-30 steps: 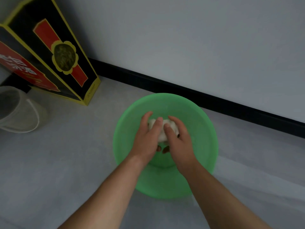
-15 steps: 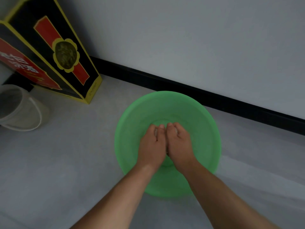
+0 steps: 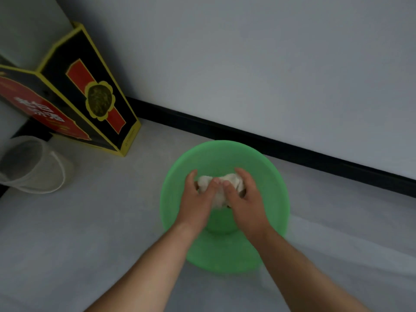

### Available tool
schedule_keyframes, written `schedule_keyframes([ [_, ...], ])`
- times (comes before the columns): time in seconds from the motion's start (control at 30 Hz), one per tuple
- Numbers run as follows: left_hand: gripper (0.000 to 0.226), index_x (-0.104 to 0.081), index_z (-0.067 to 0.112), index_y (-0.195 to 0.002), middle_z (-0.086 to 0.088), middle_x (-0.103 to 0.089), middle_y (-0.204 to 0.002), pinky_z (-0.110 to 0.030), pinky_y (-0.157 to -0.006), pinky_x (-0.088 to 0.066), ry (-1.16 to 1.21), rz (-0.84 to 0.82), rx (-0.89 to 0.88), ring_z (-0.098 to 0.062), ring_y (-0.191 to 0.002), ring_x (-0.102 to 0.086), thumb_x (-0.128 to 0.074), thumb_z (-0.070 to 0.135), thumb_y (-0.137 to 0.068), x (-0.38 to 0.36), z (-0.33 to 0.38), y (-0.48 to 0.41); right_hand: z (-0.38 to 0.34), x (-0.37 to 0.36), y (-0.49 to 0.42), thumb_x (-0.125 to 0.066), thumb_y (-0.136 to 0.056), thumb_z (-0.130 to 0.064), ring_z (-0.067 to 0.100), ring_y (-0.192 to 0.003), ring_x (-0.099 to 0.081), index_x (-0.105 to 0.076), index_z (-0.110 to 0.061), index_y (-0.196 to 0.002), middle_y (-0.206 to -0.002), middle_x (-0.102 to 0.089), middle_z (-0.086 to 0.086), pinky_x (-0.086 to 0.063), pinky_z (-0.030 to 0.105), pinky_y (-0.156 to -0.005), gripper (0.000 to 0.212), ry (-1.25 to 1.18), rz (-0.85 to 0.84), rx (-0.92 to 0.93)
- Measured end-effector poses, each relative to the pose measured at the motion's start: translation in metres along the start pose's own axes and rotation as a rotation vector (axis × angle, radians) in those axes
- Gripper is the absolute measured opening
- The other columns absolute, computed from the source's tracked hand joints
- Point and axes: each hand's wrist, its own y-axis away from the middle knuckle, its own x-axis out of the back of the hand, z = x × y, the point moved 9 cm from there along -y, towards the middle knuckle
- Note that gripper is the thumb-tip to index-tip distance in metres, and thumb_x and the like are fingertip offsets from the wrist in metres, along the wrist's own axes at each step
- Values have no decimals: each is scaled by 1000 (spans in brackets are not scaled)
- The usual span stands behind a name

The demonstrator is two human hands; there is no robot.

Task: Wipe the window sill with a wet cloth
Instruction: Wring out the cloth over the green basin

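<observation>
A round green basin (image 3: 270,176) stands on the pale grey floor in front of me. Over its middle I hold a bunched whitish cloth (image 3: 221,188) between both hands. My left hand (image 3: 198,199) grips its left part, thumb on top. My right hand (image 3: 245,199) grips its right part, fingers curled around the far side. Most of the cloth's underside is hidden by my hands. No window sill is in view.
A black, red and yellow cardboard box (image 3: 90,104) leans against the wall at the left. A translucent plastic bucket (image 3: 31,165) with a white handle sits at the far left. A black skirting board (image 3: 315,158) runs along the grey wall behind the basin.
Half a second ago my hands were pressed together low in the basin with the cloth hidden. Now they have lifted and spread, and the cloth shows between them.
</observation>
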Motion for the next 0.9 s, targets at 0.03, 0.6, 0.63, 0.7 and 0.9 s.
schedule_keyframes([
  [0.03,64,-41,19,-140,2,-56,-126,-35,-98,-49,23,0,11,-17,-112,-59,-70,38,-87,6,10,3,-9,7,5,-65,-94,-21,-1,-93,-62,-52,-22,-124,-107,-62,-13,-54,16,-79,33,-23,22,-31],
  [0.6,36,-58,34,-110,8,-70,-101,-38,-82,-53,-167,-123,3,-14,-96,-67,-65,37,-75,66,258,152,-276,33,98,-70,-82,-14,21,-105,-68,-64,-15,-119,-114,-71,7,-54,26,-89,38,-203,7,-151],
  [0.63,32,-60,33,-105,12,-70,-96,-34,-80,-51,-193,-132,-58,-9,-93,-66,-62,38,-73,61,288,167,-304,46,107,-69,-79,-18,21,-103,-68,-65,-15,-119,-111,-72,6,-55,28,-89,40,-206,14,-124],
  [0.7,26,-59,32,-103,15,-69,-93,-27,-78,-48,-206,-178,-161,-1,-88,-65,-63,37,-78,42,340,196,-354,82,123,-70,-78,-24,20,-100,-69,-66,-17,-117,-107,-74,5,-56,30,-87,40,-205,62,-85],
  [0.9,16,-55,23,-109,5,-68,-98,-21,-80,-51,-169,-422,-306,-5,-88,-64,-61,20,-94,-80,464,271,-475,234,147,-73,-84,-29,19,-89,-70,-69,-22,-108,-101,-73,10,-55,28,-73,26,-230,237,8],
])
